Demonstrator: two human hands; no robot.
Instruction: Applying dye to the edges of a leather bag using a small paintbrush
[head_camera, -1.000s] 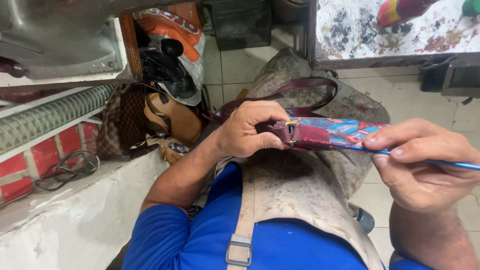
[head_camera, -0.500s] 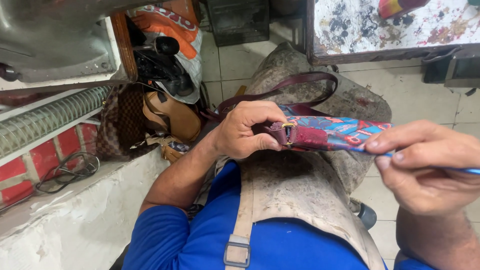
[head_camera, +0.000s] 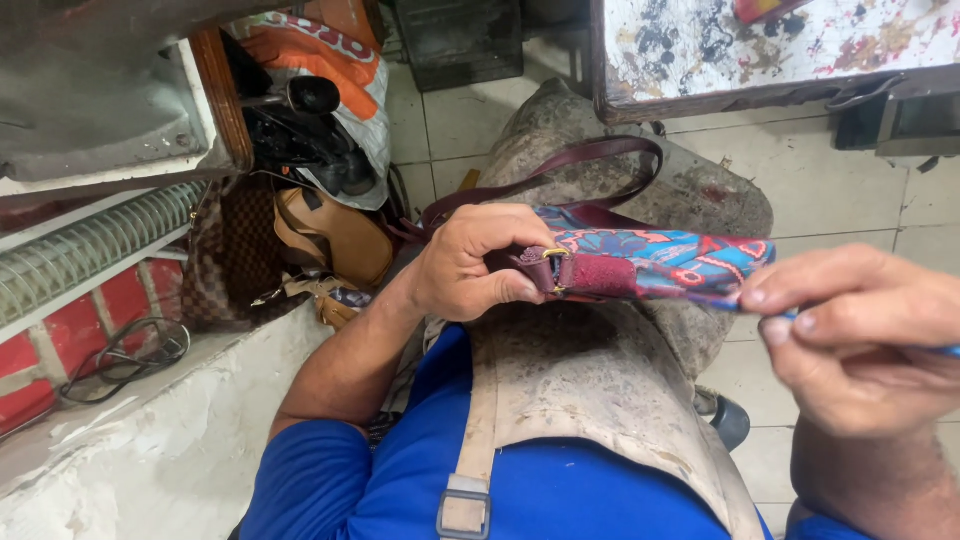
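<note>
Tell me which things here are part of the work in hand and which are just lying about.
In hand:
- left hand gripping the patterned bag at its maroon strap tab
- right hand pinching a thin blue tool
- stained apron under the bag

Lying about:
- brown checkered bag
- tan bag
- paint-spattered table
- cable

Showing matt patterned cloth on the bag (head_camera: 655, 258) — maroon leather strap (head_camera: 560, 165), metal ring (head_camera: 553, 270); wearing rough, stained apron (head_camera: 590, 390).
</note>
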